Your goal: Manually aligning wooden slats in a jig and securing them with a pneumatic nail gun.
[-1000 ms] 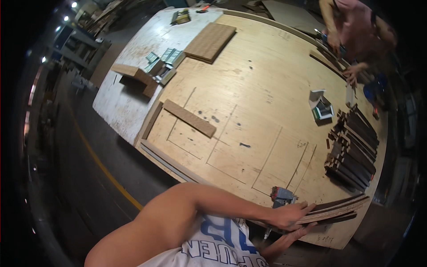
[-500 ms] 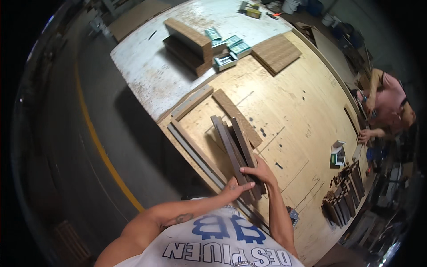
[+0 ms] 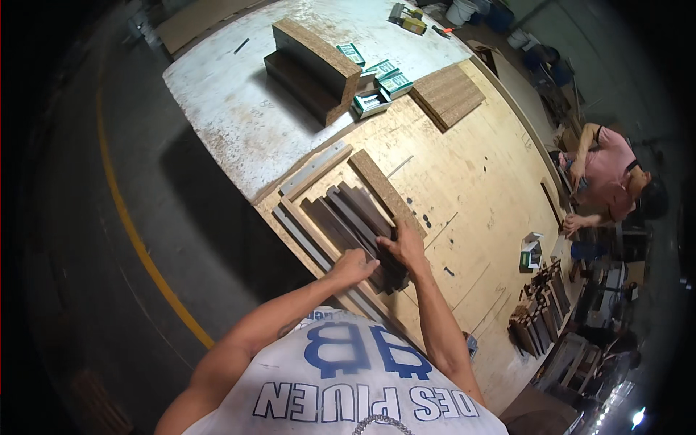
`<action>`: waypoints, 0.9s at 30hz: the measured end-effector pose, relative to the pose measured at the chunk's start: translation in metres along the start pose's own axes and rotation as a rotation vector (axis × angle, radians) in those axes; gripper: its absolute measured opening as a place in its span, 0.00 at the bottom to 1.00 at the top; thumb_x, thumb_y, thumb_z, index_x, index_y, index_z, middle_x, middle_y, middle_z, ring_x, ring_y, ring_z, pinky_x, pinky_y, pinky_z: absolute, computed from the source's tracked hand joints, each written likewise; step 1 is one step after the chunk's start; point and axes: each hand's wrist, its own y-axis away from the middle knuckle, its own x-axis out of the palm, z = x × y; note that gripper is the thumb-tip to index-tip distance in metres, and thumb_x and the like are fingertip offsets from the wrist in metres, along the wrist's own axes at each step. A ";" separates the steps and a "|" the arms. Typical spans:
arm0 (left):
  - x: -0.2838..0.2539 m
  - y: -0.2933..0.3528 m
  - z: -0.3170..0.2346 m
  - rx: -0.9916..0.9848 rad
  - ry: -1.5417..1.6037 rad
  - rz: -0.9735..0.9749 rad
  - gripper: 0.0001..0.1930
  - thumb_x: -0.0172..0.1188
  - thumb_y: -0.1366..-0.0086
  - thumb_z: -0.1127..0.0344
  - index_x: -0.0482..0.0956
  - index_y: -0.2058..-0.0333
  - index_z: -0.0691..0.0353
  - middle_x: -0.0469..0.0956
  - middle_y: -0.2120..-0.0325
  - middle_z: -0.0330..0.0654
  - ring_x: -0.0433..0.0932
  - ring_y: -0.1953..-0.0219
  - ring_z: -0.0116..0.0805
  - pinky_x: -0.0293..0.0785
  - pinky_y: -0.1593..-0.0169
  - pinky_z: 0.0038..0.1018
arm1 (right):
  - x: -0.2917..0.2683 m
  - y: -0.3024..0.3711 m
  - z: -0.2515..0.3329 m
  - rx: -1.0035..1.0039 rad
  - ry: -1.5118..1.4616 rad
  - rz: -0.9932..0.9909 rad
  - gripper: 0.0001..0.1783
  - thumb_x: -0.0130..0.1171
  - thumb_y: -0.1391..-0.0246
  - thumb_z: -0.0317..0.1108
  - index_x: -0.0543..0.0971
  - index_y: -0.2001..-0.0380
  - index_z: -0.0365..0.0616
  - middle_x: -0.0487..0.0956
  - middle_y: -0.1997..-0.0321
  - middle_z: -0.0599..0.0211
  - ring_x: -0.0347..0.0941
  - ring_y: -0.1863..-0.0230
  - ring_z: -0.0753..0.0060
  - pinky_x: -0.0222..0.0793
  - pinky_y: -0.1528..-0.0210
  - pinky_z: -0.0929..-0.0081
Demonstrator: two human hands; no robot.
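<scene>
Several dark brown wooden strips (image 3: 341, 217) lie side by side in a slanted row on the light plywood tabletop, within a low frame of wooden rails. My left hand (image 3: 354, 267) is on the left side of their near ends, fingers curled in against the strips. My right hand (image 3: 406, 246) grips the strips on the right, its thumb laid over the top ones; some of its fingers are hidden. A lighter chipboard strip (image 3: 380, 181) lies along the right side of the row. On the left runs a rail (image 3: 303, 238) with a grey metal edge.
Farther off stand a large L-shaped wooden piece (image 3: 315, 61), green-and-white small boxes (image 3: 372, 104) and stacked brown boards (image 3: 449, 94). At right are bundled dark strips (image 3: 536, 312) and an open carton (image 3: 531, 252). A person in pink (image 3: 605, 174) works at the table's far right edge.
The bundle of strips, tilted and raised between my hands before, now lies down and spread inside the rails. Both hands have moved farther away from my body with it.
</scene>
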 end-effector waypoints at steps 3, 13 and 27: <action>-0.003 0.006 0.015 0.210 -0.243 -0.271 0.24 0.62 0.34 0.56 0.76 0.58 0.79 0.80 0.64 0.66 0.81 0.66 0.67 0.79 0.57 0.50 | -0.002 -0.005 0.003 -0.087 0.003 -0.127 0.30 0.70 0.46 0.50 0.77 0.50 0.38 0.79 0.54 0.44 0.76 0.49 0.38 0.73 0.49 0.51; -0.025 -0.018 0.015 0.431 -0.575 -0.173 0.21 0.67 0.47 0.71 0.75 0.54 0.69 0.72 0.52 0.58 0.72 0.50 0.58 0.73 0.46 0.47 | 0.026 -0.013 -0.002 -0.194 -0.027 -0.378 0.12 0.61 0.38 0.39 0.80 0.60 0.41 0.81 0.59 0.52 0.79 0.59 0.43 0.76 0.58 0.55; -0.064 -0.056 0.042 0.996 -0.896 -0.147 0.23 0.59 0.38 0.67 0.76 0.43 0.57 0.73 0.52 0.49 0.69 0.43 0.48 0.61 0.38 0.49 | 0.038 0.109 -0.002 -0.218 0.110 -0.356 0.26 0.69 0.49 0.35 0.77 0.47 0.41 0.74 0.45 0.54 0.71 0.45 0.53 0.65 0.44 0.58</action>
